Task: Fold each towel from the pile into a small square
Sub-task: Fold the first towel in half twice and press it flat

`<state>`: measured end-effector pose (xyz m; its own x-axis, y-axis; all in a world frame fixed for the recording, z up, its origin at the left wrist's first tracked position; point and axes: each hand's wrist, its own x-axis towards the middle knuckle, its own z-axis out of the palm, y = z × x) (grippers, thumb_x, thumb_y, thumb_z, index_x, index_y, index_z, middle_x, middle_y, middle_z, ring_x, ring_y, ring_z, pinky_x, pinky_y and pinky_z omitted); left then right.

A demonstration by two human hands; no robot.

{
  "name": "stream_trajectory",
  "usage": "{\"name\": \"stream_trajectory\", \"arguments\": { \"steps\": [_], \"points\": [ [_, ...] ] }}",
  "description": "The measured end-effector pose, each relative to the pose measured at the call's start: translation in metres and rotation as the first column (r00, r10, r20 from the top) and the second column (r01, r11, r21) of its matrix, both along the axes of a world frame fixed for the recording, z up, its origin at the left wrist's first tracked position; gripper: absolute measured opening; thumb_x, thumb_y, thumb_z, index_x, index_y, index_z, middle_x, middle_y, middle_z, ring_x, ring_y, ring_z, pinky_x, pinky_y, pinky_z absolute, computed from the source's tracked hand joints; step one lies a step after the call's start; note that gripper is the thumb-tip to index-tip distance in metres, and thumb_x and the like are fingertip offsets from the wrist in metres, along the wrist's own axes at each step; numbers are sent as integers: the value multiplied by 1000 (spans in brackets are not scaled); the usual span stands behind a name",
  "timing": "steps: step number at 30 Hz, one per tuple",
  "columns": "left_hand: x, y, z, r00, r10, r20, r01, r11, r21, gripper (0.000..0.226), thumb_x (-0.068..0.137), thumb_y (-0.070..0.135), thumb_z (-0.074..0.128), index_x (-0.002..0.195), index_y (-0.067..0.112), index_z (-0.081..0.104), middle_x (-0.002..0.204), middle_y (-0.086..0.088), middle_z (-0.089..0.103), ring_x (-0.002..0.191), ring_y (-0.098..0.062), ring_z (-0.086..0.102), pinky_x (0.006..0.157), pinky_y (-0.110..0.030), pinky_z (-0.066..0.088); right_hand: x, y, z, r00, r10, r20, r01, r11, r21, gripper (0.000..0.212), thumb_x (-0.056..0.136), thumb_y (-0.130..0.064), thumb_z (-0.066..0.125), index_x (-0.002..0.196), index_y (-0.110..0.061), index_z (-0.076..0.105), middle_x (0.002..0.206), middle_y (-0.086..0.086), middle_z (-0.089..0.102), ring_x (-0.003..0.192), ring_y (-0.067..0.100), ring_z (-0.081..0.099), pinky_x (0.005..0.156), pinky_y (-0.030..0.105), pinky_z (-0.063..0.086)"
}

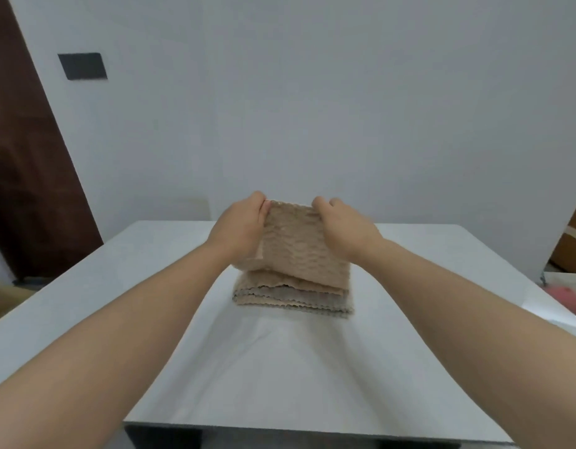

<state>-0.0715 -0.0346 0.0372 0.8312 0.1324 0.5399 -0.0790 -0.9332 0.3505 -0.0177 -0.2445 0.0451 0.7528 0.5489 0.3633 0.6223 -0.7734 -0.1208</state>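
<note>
A beige, bumpy-textured towel (pixel 296 251) is lifted at its far edge above the middle of the white table (pixel 280 367). My left hand (pixel 239 226) pinches its far left corner and my right hand (pixel 345 228) pinches its far right corner. The towel's near edge rests on a low stack of beige and grey towels (pixel 293 298) with scalloped edges, lying flat on the table right under it. Both forearms reach in from the bottom corners.
The table's near edge runs along the bottom. A pink object (pixel 568 296) lies blurred at the right edge beside white sheets (pixel 552 311). A dark wooden door (pixel 24 176) stands left, a black wall plate (pixel 82 65) beside it, cardboard (pixel 571 247) right.
</note>
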Motion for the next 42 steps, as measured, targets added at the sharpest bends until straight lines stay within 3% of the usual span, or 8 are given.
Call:
{"name": "stream_trajectory", "arguments": {
  "steps": [2,7,12,16,24,30,35,42],
  "points": [
    [-13,-4,5,1000,-11,-7,10,999,-36,38,109,40,27,93,13,48,80,-6,60,73,-27,56,66,-42,46,-10,-6,1,999,27,-41,-26,999,24,23,102,-26,41,123,-20,44,111,4,52,89,25,54,75,43,51],
    [-44,-5,13,992,-96,-78,90,994,-68,32,100,52,50,94,21,49,84,4,61,76,-17,58,68,-36,48,-38,-22,17,999,42,-31,-47,978,-204,72,78,-76,63,130,-29,46,112,-4,56,100,22,58,86,39,48],
    [-72,1,13,956,-172,-239,187,982,40,57,68,48,89,109,24,56,98,10,60,89,-10,56,71,-28,46,-59,-31,19,1000,-6,1,6,962,-272,29,93,-45,59,79,-23,48,76,-7,52,82,26,58,67,34,47],
    [-90,14,10,954,-137,-268,186,968,168,18,76,19,79,82,15,63,84,0,62,82,-20,58,63,-24,43,-72,-38,19,993,10,-114,-32,980,-196,25,100,-35,52,81,-22,44,83,-2,53,86,27,54,66,35,38],
    [-106,21,9,943,-179,-282,63,924,-377,12,83,9,62,93,16,65,78,4,64,70,-16,56,63,-29,44,-77,-35,6,958,81,-275,-68,996,58,8,99,-21,51,104,-15,51,91,2,59,79,22,57,61,32,44],
    [-96,23,1,868,-397,-299,67,690,-721,44,81,25,76,121,11,64,107,-9,73,95,-28,70,84,-42,55,-64,-42,-5,772,271,-576,-10,910,415,26,90,-36,72,104,-15,64,97,6,70,78,21,69,57,35,58],
    [-85,24,-29,692,-585,-424,16,599,-800,60,79,2,83,132,6,57,128,-17,68,118,-35,67,103,-53,50,-50,-50,-29,567,298,-768,-34,940,339,48,78,-27,88,117,-20,62,107,4,76,91,24,76,58,36,59],
    [-71,18,-81,693,-538,-479,-139,553,-822,44,87,-9,70,127,5,59,122,-19,70,108,-35,71,96,-51,56,-25,-46,-73,430,184,-884,44,973,225,72,68,6,88,126,-14,50,117,13,71,100,34,73,78,53,62]
  ]
}}
